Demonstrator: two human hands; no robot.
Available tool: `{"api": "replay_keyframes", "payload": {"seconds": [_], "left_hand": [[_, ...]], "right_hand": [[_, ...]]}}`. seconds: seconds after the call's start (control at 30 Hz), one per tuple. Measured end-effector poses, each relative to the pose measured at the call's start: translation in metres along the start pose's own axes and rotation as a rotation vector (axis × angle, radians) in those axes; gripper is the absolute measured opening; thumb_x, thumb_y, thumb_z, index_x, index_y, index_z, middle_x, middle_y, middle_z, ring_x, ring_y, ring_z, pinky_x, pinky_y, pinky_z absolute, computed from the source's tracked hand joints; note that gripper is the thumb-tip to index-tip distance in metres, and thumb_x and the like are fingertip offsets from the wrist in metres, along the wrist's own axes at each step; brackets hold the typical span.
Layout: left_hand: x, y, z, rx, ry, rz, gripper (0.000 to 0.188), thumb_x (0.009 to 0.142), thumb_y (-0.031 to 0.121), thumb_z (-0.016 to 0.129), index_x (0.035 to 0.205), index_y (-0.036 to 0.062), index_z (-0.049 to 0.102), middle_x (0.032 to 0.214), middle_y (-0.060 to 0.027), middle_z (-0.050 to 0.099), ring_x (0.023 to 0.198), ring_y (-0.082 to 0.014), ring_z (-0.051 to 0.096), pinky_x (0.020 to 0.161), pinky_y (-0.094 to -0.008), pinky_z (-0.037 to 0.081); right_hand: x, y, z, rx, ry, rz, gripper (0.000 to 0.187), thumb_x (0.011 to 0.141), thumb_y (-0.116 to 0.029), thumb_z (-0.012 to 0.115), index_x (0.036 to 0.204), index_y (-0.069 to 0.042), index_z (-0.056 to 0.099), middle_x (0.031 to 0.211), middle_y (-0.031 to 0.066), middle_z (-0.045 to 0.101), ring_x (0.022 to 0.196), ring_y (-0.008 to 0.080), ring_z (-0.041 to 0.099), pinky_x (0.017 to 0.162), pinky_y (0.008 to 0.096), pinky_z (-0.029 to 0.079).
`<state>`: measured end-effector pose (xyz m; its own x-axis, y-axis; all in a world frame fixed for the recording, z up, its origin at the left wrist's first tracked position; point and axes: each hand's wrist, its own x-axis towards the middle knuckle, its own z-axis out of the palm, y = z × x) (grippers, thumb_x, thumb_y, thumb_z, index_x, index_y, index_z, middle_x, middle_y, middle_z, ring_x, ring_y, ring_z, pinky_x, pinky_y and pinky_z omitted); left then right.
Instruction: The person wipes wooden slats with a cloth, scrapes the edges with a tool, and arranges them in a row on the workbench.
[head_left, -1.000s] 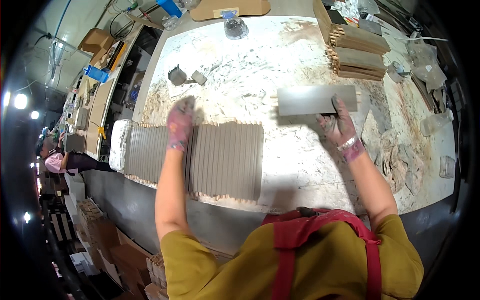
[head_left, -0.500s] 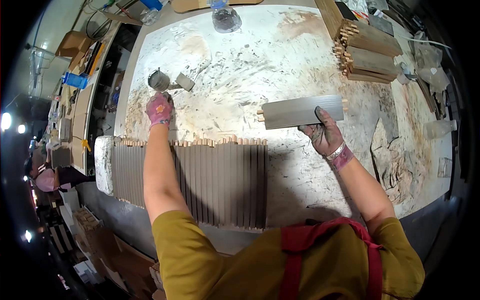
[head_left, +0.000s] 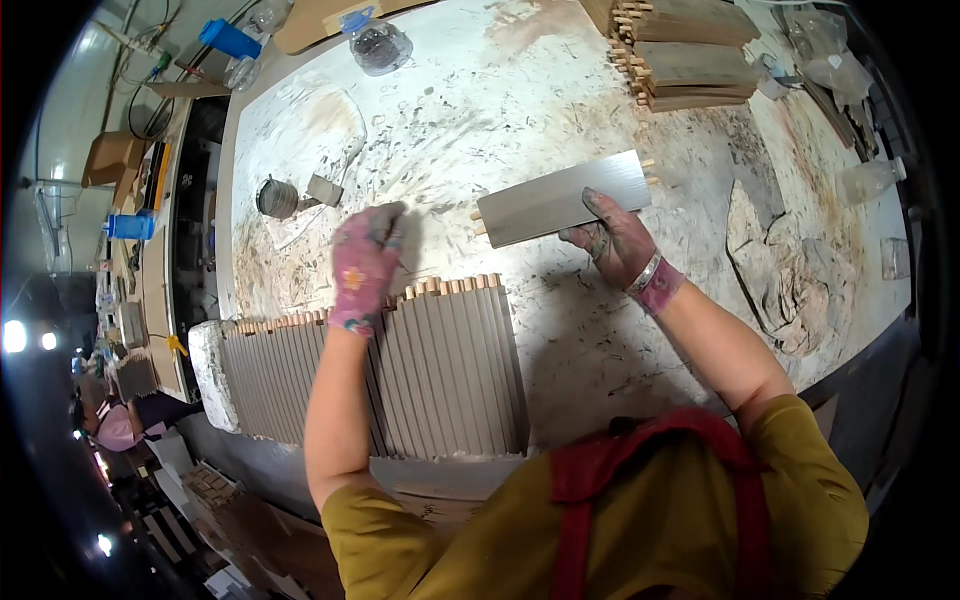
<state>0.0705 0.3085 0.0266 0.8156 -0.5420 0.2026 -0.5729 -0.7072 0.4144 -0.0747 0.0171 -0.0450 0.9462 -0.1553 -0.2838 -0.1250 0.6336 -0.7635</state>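
- Your stained white worktop [head_left: 440, 140] spreads beneath and around both hands.
- The row of grey slats [head_left: 450, 370] is packed side by side, pale wooden pegs along its far edge, left of your right-hand grip and nearer your body; your left wrist is over it.
- The crumpled cloth [head_left: 785, 275] lies to the right of your right-hand grip.
- The stack of pegged boards [head_left: 695, 60] sits beyond your right-hand grip, well apart.
- The grey board [head_left: 562, 200] is in your right hand, set slantwise, pegs sticking out at both ends.
- Your right hand [head_left: 618, 243] is closed on its near edge, thumb across the upper face, fingers underneath.
- Your left hand [head_left: 368, 260], in a pink flowered glove, is apart from the board, fingers curled in; whether they hold anything, I cannot tell.
- The white block [head_left: 212, 375] caps the row's end, left of your left hand.
- The clear jar [head_left: 380, 48] stands well beyond your left hand.
- The dark cup [head_left: 277, 198] is beyond and left of it.
- The small grey block [head_left: 325, 190] lies between cup and left hand.
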Motion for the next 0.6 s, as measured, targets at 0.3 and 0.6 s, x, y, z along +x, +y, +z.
{"api": "replay_keyframes", "payload": {"seconds": [0.3, 0.6], "left_hand": [[0.009, 0.049, 0.023, -0.081, -0.175, -0.199, 0.022, 0.087, 0.023, 0.061, 0.106, 0.0124, 0.068, 0.099, -0.0108, 0.067, 0.089, -0.0282, 0.064, 0.078, -0.0336, 0.05], [0.008, 0.046, 0.034, -0.085, -0.169, -0.152, 0.021, 0.085, 0.023, 0.06, 0.099, 0.0088, 0.067, 0.097, -0.0113, 0.067, 0.089, -0.0312, 0.063, 0.079, -0.0375, 0.05]], "right_hand": [[-0.002, 0.005, -0.004, -0.115, -0.06, -0.147, 0.037, 0.09, -0.007, 0.062, 0.122, 0.006, 0.047, 0.114, 0.0118, 0.058, 0.1, 0.0177, 0.06, 0.087, 0.0285, 0.053], [-0.001, 0.008, -0.003, -0.173, -0.012, -0.136, 0.035, 0.089, -0.005, 0.063, 0.119, 0.007, 0.049, 0.111, 0.0105, 0.06, 0.097, 0.0152, 0.06, 0.087, 0.0266, 0.053]]}}
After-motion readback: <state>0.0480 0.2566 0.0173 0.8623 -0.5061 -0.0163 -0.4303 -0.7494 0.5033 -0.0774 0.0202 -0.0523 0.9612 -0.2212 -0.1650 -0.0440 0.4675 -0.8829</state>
